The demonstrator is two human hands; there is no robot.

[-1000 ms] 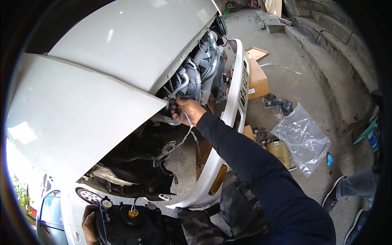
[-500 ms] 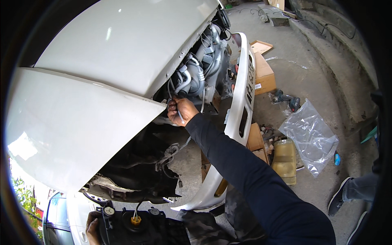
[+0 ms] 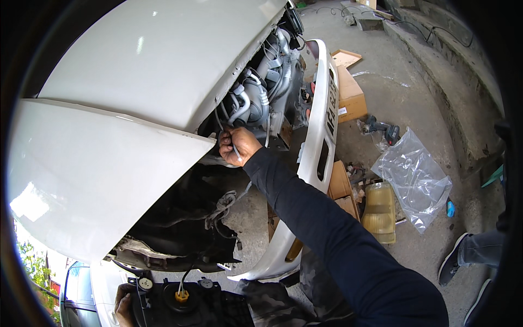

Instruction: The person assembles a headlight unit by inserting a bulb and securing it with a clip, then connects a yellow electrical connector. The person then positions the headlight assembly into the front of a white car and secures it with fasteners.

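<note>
My right hand is closed at the car's front corner, beside the opening in the engine bay. A slim pale rod sticks out of its fist; the other end is hidden. Silvery pipes and hoses lie just beyond the fingers. At the lower left, my left hand grips the side of a black headlight unit, seen from its back. An orange-yellow bulb socket with wires sits in the unit's middle, near a white toothed adjuster wheel.
White hood and fender surround the opening. A loose white bumper stands along the front. On the ground are a cardboard box, a cordless power tool, a plastic bag and a yellowed lamp. Another person's shoe is at right.
The view has shifted slightly. My right hand stays at the same spot by the engine bay with the pale rod in it, and my left hand keeps its grip on the headlight unit.
</note>
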